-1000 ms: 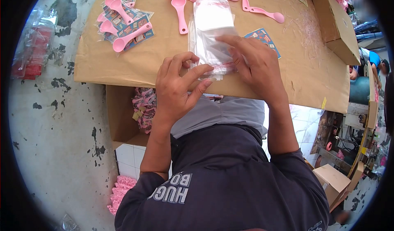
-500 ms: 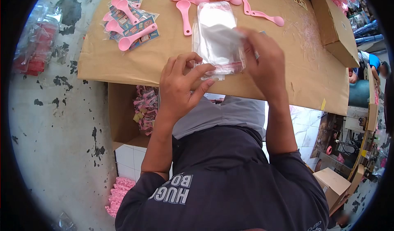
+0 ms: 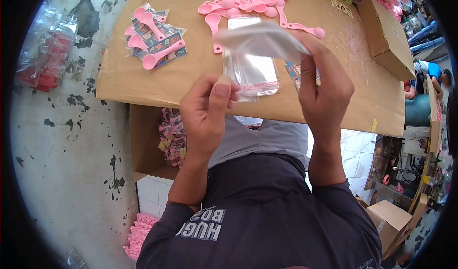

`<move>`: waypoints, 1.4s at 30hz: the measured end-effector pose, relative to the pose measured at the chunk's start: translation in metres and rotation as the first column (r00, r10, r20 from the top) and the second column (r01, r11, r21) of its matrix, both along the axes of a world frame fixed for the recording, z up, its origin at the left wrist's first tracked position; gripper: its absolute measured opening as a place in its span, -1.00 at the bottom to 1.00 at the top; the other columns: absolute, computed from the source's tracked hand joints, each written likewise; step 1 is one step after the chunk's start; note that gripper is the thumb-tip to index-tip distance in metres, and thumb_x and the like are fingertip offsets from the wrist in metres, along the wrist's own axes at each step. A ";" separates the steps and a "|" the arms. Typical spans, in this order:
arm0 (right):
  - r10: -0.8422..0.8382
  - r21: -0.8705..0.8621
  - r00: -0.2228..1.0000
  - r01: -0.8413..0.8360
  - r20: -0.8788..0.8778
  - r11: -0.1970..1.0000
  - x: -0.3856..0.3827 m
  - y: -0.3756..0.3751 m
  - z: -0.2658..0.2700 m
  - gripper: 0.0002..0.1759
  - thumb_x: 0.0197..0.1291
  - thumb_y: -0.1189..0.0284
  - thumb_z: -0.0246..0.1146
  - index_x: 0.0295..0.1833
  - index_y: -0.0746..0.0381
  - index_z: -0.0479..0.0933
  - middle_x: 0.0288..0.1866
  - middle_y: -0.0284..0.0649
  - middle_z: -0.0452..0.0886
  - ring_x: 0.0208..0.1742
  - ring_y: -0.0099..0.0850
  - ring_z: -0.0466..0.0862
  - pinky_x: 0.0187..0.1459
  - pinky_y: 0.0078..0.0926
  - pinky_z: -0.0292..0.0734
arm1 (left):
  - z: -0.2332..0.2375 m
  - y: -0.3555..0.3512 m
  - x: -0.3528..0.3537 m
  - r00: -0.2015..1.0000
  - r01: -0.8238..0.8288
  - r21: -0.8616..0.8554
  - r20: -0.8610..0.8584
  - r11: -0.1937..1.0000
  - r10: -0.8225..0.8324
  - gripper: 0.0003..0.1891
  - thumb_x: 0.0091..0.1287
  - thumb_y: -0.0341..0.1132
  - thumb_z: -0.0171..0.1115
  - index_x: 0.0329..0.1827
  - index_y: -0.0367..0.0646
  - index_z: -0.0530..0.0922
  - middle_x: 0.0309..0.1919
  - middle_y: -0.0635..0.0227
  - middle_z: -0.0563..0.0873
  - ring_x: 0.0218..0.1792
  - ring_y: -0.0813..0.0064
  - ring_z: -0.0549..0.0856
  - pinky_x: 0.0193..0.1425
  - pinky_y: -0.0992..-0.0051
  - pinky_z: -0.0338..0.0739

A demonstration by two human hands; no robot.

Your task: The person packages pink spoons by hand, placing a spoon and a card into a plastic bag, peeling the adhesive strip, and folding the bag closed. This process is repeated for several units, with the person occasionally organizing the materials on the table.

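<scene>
My right hand [image 3: 328, 78] pinches the edge of a clear plastic bag [image 3: 267, 39], lifted and blurred above the table. Below it lies a stack of clear plastic bags [image 3: 255, 73] with reddish strips along the near end. My left hand [image 3: 206, 107] is closed at the stack's near left corner, thumb pressed against curled fingers; whether anything is between them is hidden. A printed card [image 3: 294, 73] shows partly behind my right hand. Beyond the stack is a heap of pink measuring spoons [image 3: 253, 2], with one pink spoon [image 3: 213, 28] just left of the bags.
Packed spoons with printed cards [image 3: 160, 35] lie at the table's left. A cardboard box [image 3: 386, 37] stands at the right edge. Under the table, another box [image 3: 148, 142] holds pink packs. A person's arm [image 3: 435, 85] shows at far right.
My right hand has lifted the plastic bag off the stack and moved slightly right and nearer. My left hand has closed its spread fingers. The view has shifted slightly.
</scene>
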State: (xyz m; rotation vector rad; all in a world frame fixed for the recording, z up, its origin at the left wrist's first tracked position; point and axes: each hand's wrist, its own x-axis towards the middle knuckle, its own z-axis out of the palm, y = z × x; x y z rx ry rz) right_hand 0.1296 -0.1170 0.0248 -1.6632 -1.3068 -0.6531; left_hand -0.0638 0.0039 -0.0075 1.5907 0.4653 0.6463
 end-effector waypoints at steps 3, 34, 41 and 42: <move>-0.009 -0.150 0.999 0.003 -0.040 0.989 -0.016 -0.009 0.010 -0.67 0.19 0.66 0.32 0.09 0.28 0.71 -0.12 -0.12 0.79 -0.16 -0.16 0.77 -0.15 -0.29 0.62 | -0.004 0.016 0.021 0.893 0.447 -0.415 0.149 0.793 -0.425 -0.22 0.69 0.29 -0.27 0.41 -0.30 0.51 0.18 0.09 0.71 0.05 0.32 0.77 0.16 0.31 0.67; 0.183 0.037 0.225 -0.530 -0.957 0.847 -0.016 -0.034 0.023 -0.58 0.46 0.48 0.35 0.35 0.34 0.52 -0.01 -0.23 0.70 -0.19 -0.60 0.70 -0.33 -0.66 0.63 | -0.001 -0.038 0.041 0.841 0.539 -0.449 0.337 0.712 -0.424 -0.61 0.69 -0.27 0.10 0.42 -0.35 0.44 -0.07 0.18 0.74 -0.05 0.35 0.76 0.11 0.31 0.69; 0.413 0.172 0.266 -0.622 -0.871 0.764 -0.007 -0.042 0.010 -0.54 0.32 0.60 0.41 0.33 0.32 0.57 -0.02 -0.21 0.73 -0.02 -0.50 0.70 0.01 -0.53 0.59 | -0.017 -0.041 0.034 0.747 0.657 -0.492 0.323 0.571 -0.580 -0.61 0.70 -0.25 0.09 0.41 -0.33 0.42 -0.02 0.13 0.74 -0.01 0.34 0.76 0.16 0.30 0.67; 0.411 0.171 0.267 -0.620 -0.872 0.765 -0.003 -0.045 0.011 -0.54 0.32 0.60 0.41 0.33 0.32 0.57 -0.02 -0.21 0.73 -0.02 -0.50 0.70 0.01 -0.53 0.59 | -0.018 -0.044 0.033 0.720 0.684 -0.500 0.344 0.531 -0.603 -0.61 0.70 -0.24 0.09 0.41 -0.33 0.43 -0.01 0.12 0.74 0.00 0.33 0.76 0.16 0.31 0.66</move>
